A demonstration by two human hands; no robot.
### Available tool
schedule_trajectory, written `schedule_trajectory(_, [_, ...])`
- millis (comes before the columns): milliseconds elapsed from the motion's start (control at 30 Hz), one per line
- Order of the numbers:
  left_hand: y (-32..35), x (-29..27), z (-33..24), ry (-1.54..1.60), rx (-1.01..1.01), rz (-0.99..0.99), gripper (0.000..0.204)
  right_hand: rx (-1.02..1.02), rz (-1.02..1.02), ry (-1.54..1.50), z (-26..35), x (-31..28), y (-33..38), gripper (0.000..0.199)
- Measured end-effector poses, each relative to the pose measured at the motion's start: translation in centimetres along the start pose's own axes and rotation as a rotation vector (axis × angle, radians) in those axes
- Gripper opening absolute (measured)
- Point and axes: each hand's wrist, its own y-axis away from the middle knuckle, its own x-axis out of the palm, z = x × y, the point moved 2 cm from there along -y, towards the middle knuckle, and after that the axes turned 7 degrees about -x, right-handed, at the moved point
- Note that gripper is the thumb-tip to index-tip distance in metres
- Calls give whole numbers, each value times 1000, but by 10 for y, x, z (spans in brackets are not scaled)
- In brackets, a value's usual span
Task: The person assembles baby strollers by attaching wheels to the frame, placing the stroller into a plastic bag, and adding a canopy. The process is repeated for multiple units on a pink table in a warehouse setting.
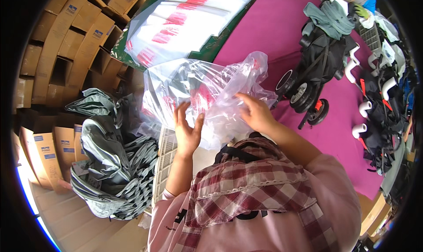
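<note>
Handling clear plastic bag with red print, at frame centre above magenta table.

Left hand open, fingers spread flat on film; right hand at 3 o'clock, loosely curled pinching it (judgement: separate layers gently, avoid tearing). Folded stroller at 2 o'clock.

My magenta-covered table ahead, cardboard boxes stacked high along my left, folded black strollers on the table's right side, grey fabric parts heaped beside me, daylight low left.
</note>
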Motion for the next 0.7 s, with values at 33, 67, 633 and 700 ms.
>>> schedule_trajectory(33, [-6,-5,-23,34,62,58,64,-90,22,98,14,14,1,56])
schedule_trajectory(67, [-11,-9,-43,18,133,120,78,-181,49,190,27,29,4,56])
schedule_trajectory(633, [43,4,-54,191,401,273,69,-305,-176,533,109,-22,-4,83])
schedule_trajectory(700, [50,-6,-65,117,499,271,56,-132,140,616,49,-21,-19,62])
